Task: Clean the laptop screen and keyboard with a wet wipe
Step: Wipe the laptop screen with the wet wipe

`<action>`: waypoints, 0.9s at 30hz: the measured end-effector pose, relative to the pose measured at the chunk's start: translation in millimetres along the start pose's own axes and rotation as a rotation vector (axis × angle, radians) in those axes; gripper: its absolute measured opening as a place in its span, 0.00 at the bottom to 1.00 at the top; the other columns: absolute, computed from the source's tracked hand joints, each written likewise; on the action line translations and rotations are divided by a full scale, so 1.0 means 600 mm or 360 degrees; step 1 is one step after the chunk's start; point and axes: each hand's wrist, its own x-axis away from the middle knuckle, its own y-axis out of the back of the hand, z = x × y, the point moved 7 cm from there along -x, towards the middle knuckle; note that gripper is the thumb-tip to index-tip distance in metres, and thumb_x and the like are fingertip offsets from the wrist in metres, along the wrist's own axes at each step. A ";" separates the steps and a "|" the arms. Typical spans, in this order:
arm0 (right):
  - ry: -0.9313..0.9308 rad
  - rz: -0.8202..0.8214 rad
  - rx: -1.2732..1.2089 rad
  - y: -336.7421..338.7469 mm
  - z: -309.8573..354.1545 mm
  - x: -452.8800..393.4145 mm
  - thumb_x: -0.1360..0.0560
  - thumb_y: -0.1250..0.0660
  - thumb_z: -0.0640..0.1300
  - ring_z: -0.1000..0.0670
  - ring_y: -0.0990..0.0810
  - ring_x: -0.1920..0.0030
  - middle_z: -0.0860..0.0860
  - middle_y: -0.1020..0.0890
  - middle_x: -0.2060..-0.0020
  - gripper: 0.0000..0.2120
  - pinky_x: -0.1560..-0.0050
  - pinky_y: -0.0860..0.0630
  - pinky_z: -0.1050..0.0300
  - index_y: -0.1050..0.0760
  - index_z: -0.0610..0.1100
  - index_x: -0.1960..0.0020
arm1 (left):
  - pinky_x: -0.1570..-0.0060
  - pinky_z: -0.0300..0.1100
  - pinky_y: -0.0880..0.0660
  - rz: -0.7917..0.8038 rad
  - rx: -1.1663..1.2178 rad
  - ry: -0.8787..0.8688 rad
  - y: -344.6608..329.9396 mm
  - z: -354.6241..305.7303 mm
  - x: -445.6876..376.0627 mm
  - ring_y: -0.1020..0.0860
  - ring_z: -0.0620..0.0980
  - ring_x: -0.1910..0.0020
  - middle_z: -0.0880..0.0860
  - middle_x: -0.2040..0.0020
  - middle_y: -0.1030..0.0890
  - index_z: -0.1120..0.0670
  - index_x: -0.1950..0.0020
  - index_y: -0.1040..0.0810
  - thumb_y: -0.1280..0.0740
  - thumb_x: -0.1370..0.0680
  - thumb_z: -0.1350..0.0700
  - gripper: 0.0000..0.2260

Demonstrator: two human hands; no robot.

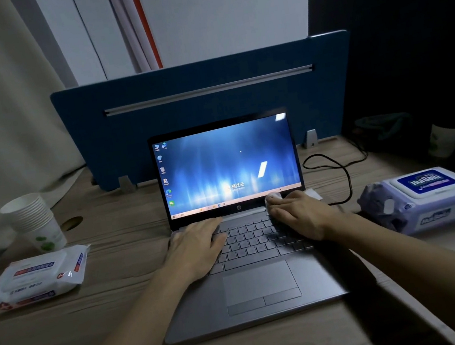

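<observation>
Wooden surface (pixel 119 323), dim light. Both forearms reach in from the near edge. Silver laptop (pixel 256 284) sits open at the middle of the surface, touchpad toward the near edge, lid upright and facing the person.

Left hand (pixel 199 245): palm down on the left half of the keyboard (pixel 252 243), fingers loosely spread and flat, holding nothing.

Right hand (pixel 299 217): over the right half of the keyboard, fingers pressed on a white wet wipe (pixel 273 196) at the hinge line, just under the lower right of the screen (pixel 228 163). The wipe is bunched; one part shows past the fingertips, another scrap shows at the right of the hand.

Screen is lit: blue desktop, icons in a column down the left side, taskbar along the bottom, two bright reflections toward the right. Keys are grey with pale legends.

Right edge: lilac wipes pack (pixel 430 197) with blue label on its lid. Left edge: flat white wipes pack (pixel 34 277) with red and blue print; behind it a stack of paper cups (pixel 34 220). Black cable (pixel 339 172) loops on the surface right of the lid. Far edge: blue divider panel (pixel 204 107) with a grey rail.
</observation>
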 end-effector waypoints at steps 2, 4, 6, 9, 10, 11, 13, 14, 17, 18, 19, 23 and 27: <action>0.0047 0.0049 0.0023 -0.006 0.011 -0.005 0.19 0.61 0.59 0.46 0.29 0.44 0.59 0.28 0.41 0.23 0.37 0.33 0.47 0.30 0.53 0.48 | 0.37 0.53 0.34 -0.0005 0.0005 -0.0004 0.001 0.000 0.001 0.32 0.47 0.32 0.42 0.30 0.29 0.43 0.27 0.35 0.46 0.20 0.41 0.21; 0.0026 0.0040 0.0014 -0.006 0.005 -0.002 0.20 0.62 0.60 0.47 0.29 0.42 0.61 0.28 0.39 0.25 0.36 0.33 0.47 0.29 0.53 0.46 | 0.37 0.53 0.34 -0.0006 0.0016 -0.0006 0.001 0.000 0.001 0.31 0.47 0.32 0.42 0.31 0.28 0.43 0.28 0.35 0.46 0.20 0.41 0.21; -0.0093 -0.0020 -0.0013 0.001 -0.019 0.009 0.21 0.62 0.62 0.48 0.30 0.40 0.62 0.28 0.33 0.27 0.36 0.34 0.49 0.28 0.54 0.41 | 0.36 0.53 0.34 0.0002 0.0018 -0.0002 0.000 0.002 0.001 0.32 0.47 0.31 0.41 0.31 0.29 0.43 0.28 0.35 0.46 0.20 0.41 0.21; -0.0227 -0.0064 0.0040 0.013 -0.048 0.030 0.19 0.59 0.60 0.48 0.29 0.41 0.57 0.26 0.32 0.24 0.37 0.33 0.46 0.28 0.53 0.39 | 0.36 0.53 0.34 -0.0005 0.0006 0.0004 -0.001 0.003 -0.001 0.32 0.47 0.32 0.41 0.30 0.29 0.43 0.27 0.35 0.46 0.20 0.41 0.21; -0.0245 -0.0056 0.0067 0.018 -0.052 0.035 0.19 0.59 0.59 0.48 0.29 0.41 0.56 0.25 0.33 0.23 0.38 0.32 0.45 0.28 0.52 0.41 | 0.37 0.53 0.34 -0.0008 0.0003 0.0007 -0.001 0.003 -0.001 0.32 0.48 0.32 0.41 0.31 0.29 0.43 0.28 0.35 0.46 0.20 0.41 0.21; -0.0262 -0.0050 0.0078 0.022 -0.054 0.039 0.19 0.59 0.59 0.48 0.28 0.42 0.56 0.24 0.34 0.22 0.39 0.31 0.44 0.29 0.52 0.43 | 0.37 0.53 0.34 -0.0012 -0.0001 0.0009 -0.001 0.003 -0.001 0.31 0.48 0.32 0.41 0.31 0.29 0.43 0.28 0.35 0.46 0.20 0.40 0.21; -0.0289 -0.0075 0.0059 0.032 -0.056 0.046 0.18 0.58 0.57 0.47 0.27 0.43 0.55 0.23 0.37 0.20 0.41 0.30 0.44 0.29 0.50 0.45 | 0.37 0.52 0.34 -0.0021 -0.0006 0.0009 0.000 0.002 -0.002 0.31 0.48 0.32 0.42 0.31 0.28 0.43 0.28 0.35 0.46 0.20 0.40 0.21; -0.0294 -0.0089 0.0053 0.036 -0.054 0.048 0.18 0.57 0.56 0.47 0.27 0.42 0.54 0.23 0.37 0.19 0.41 0.30 0.44 0.29 0.50 0.45 | 0.37 0.52 0.34 -0.0021 -0.0008 0.0008 0.000 0.002 -0.002 0.31 0.48 0.32 0.42 0.31 0.28 0.43 0.27 0.35 0.46 0.20 0.40 0.21; -0.0310 -0.0112 0.0063 0.040 -0.048 0.048 0.17 0.55 0.55 0.46 0.26 0.42 0.53 0.22 0.39 0.18 0.44 0.31 0.48 0.29 0.48 0.45 | 0.37 0.51 0.35 -0.0002 -0.0014 0.0013 0.000 0.003 -0.002 0.32 0.48 0.31 0.42 0.30 0.29 0.43 0.27 0.36 0.47 0.20 0.40 0.21; -0.0307 -0.0134 0.0074 0.040 -0.045 0.046 0.17 0.54 0.54 0.46 0.26 0.43 0.53 0.22 0.40 0.18 0.47 0.33 0.51 0.28 0.48 0.45 | 0.36 0.51 0.35 0.0000 -0.0018 0.0013 0.000 0.003 -0.002 0.32 0.48 0.31 0.42 0.30 0.29 0.43 0.27 0.36 0.47 0.20 0.40 0.21; -0.0299 -0.0158 0.0098 0.040 -0.042 0.045 0.17 0.53 0.54 0.45 0.25 0.44 0.53 0.22 0.41 0.18 0.51 0.36 0.52 0.28 0.47 0.47 | 0.36 0.51 0.35 -0.0002 -0.0022 0.0011 0.000 0.003 -0.001 0.32 0.48 0.31 0.42 0.30 0.29 0.43 0.27 0.36 0.47 0.20 0.40 0.21; -0.0218 -0.0239 0.0095 0.039 -0.035 0.037 0.18 0.51 0.50 0.43 0.24 0.49 0.52 0.21 0.47 0.15 0.48 0.31 0.48 0.29 0.48 0.55 | 0.37 0.51 0.34 -0.0007 -0.0027 0.0014 0.002 0.001 -0.001 0.31 0.48 0.32 0.42 0.31 0.28 0.44 0.27 0.36 0.46 0.20 0.41 0.21; -0.0065 -0.0396 0.0046 0.047 -0.020 0.033 0.19 0.46 0.42 0.42 0.24 0.54 0.49 0.21 0.51 0.10 0.45 0.30 0.49 0.29 0.46 0.57 | 0.37 0.50 0.34 0.0007 -0.0021 0.0034 0.004 -0.001 -0.001 0.31 0.48 0.32 0.42 0.31 0.28 0.43 0.27 0.37 0.47 0.20 0.40 0.22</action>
